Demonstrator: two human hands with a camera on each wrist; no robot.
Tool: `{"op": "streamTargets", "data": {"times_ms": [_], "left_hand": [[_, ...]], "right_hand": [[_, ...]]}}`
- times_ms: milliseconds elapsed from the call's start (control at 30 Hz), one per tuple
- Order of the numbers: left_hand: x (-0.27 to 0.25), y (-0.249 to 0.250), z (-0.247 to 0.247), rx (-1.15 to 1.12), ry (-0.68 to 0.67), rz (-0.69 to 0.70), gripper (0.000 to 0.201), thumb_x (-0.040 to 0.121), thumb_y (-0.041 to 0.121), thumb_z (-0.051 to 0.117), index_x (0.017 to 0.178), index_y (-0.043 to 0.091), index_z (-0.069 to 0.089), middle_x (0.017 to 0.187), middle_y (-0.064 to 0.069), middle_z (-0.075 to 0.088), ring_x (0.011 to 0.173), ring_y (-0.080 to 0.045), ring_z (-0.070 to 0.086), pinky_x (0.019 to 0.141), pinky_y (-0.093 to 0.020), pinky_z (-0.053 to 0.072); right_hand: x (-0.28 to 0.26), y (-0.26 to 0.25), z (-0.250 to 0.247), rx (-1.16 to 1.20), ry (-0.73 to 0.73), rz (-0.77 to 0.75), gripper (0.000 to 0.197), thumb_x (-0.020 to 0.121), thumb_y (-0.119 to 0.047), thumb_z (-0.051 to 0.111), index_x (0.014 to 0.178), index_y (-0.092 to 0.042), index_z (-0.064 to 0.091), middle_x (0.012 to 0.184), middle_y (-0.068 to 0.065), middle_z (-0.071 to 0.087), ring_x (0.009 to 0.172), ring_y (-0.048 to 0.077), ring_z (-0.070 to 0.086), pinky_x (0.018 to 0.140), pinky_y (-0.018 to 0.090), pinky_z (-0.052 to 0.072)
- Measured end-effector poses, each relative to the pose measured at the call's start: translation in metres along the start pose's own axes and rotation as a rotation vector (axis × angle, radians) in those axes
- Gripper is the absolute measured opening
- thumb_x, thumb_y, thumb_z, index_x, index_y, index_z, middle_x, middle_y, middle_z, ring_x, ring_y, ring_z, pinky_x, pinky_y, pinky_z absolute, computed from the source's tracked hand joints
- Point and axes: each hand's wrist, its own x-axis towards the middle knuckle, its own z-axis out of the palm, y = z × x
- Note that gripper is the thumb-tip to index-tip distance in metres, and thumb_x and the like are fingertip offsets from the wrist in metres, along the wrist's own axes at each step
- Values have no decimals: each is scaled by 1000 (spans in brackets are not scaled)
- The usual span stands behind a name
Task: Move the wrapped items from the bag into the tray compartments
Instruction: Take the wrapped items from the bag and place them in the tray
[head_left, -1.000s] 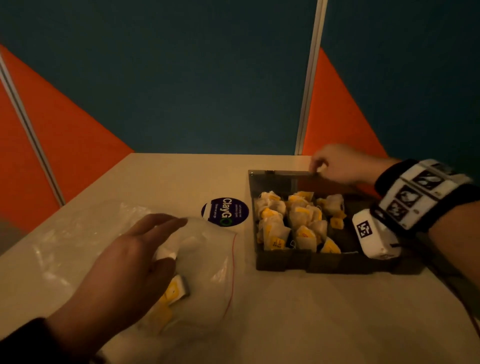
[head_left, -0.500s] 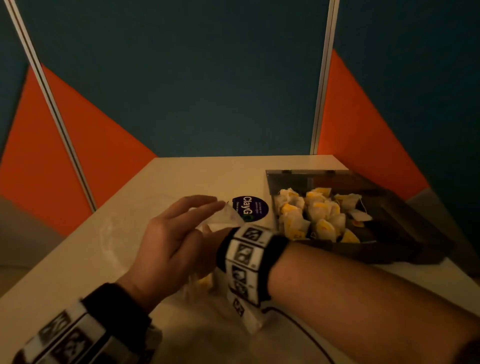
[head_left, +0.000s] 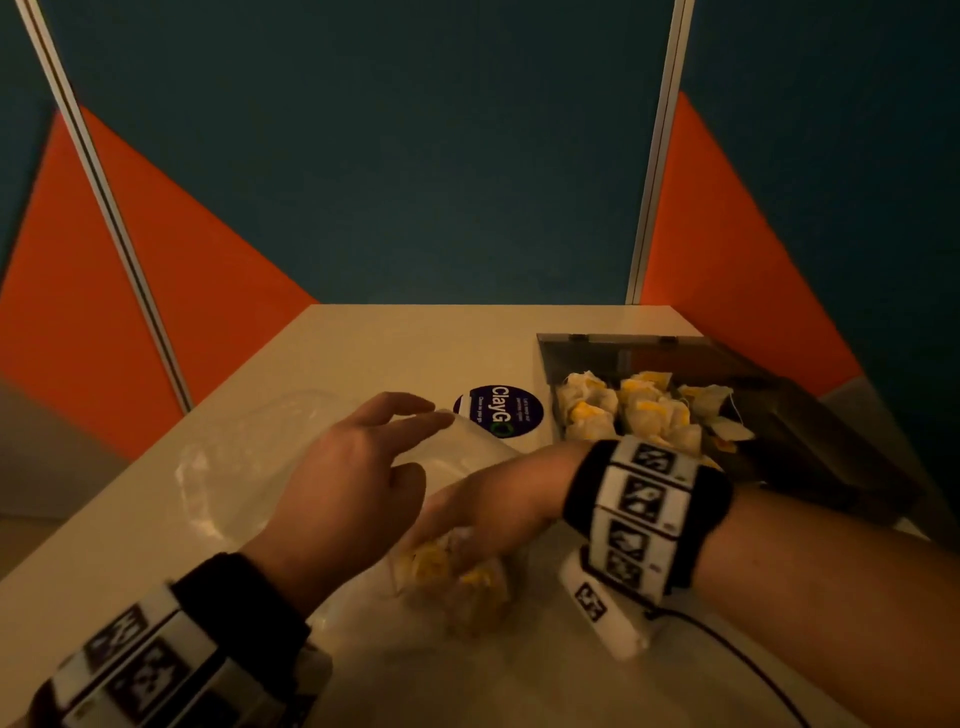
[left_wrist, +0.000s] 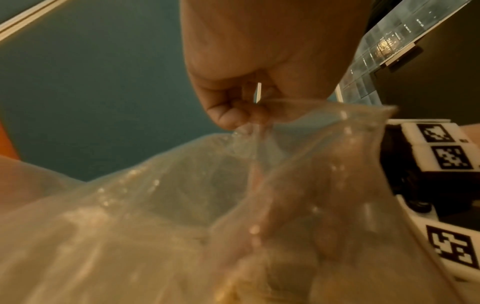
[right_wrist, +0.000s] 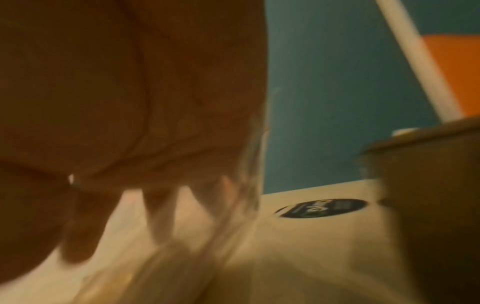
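Note:
A clear plastic bag (head_left: 249, 457) lies on the table at the left, and several yellow-and-white wrapped items (head_left: 452, 577) sit inside it near me. My left hand (head_left: 421, 447) holds the bag's mouth up; the left wrist view shows thumb and finger pinching the rim (left_wrist: 239, 123). My right hand (head_left: 488, 509) reaches into the bag over the wrapped items. Its fingers (right_wrist: 161, 216) point down, spread and blurred, with nothing plainly held. The dark tray (head_left: 831, 441) stands at the right and holds several wrapped items (head_left: 639, 410) in its left compartments.
A round dark ClayGo sticker (head_left: 498, 410) sits on the table between bag and tray. The tray's clear lid (head_left: 613, 353) stands open at the back. A black cable (head_left: 727, 649) trails from my right wrist. Wall panels close off the table's far side.
My right hand left the tray's far edge and crossed left into the bag. My left hand went from lying flat on the bag to lifting its mouth.

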Motion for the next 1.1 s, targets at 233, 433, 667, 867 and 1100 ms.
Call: {"op": "streamTargets", "data": {"times_ms": [233,433,667,867,1100], "left_hand": [[-1,7,1,-231,-111,101,62,68,13,45,127,29,51,129,9,50,57,-7,55,52,-8,39],[-4,11,2,-243,-91,76,55,74,28,47,129,27,48,127,16,45,62,-1,56,55,-7,40],[-4,11,3,-222,-96,79,56,73,24,44,129,27,48,132,7,47,73,16,53,56,-4,39],[-1,7,2,-262,-75,61,62,67,15,48,128,23,50,131,1,49,69,21,49,58,-4,40],[-1,7,2,-240,-75,54,57,75,8,53,129,25,49,131,3,48,71,19,50,61,-4,40]], "right_hand": [[-29,7,-4,184,595,71,43,89,7,43,122,-12,60,124,5,62,116,17,56,97,25,46],[12,-6,17,-164,381,93,44,92,-31,54,127,-5,52,129,15,54,119,30,49,97,35,38],[33,-7,11,-265,269,58,48,77,-45,71,111,-13,61,112,6,66,105,24,59,96,39,46],[19,3,8,51,329,39,32,77,-30,74,97,-11,57,80,-6,50,79,15,48,71,28,40],[23,5,8,-1,228,113,21,77,-24,75,89,-11,63,89,9,66,83,23,60,71,28,48]]}}
